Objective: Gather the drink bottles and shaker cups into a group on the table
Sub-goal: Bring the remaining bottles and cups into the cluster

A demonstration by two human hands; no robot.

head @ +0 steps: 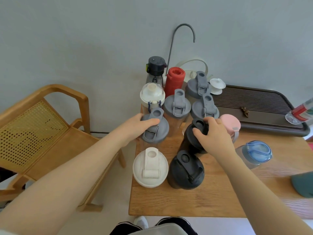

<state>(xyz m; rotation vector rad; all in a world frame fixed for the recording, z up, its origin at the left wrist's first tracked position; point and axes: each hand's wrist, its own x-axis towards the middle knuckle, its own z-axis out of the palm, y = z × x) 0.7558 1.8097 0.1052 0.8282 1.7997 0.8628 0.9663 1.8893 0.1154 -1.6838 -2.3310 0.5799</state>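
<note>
Nearest, below the hands, stand a white shaker [150, 168] and a black shaker [186, 170]. The left hand [135, 128] grips a grey shaker [155, 128] by its lid; the right hand [214, 137] grips a second black shaker [194, 133]. Judging by this, packing is underway; next, slide both inward. Beyond stand three more grey shakers. A blue bottle [255, 152] sits apart, right of the right hand.

No text, brand, number or sign can be read anywhere in the view. The clear plastic bottle with a red and green label [303, 110], lying at the right edge on the dark ridged tray [264, 106], carries print, but it is too blurred and small to make out.
</note>
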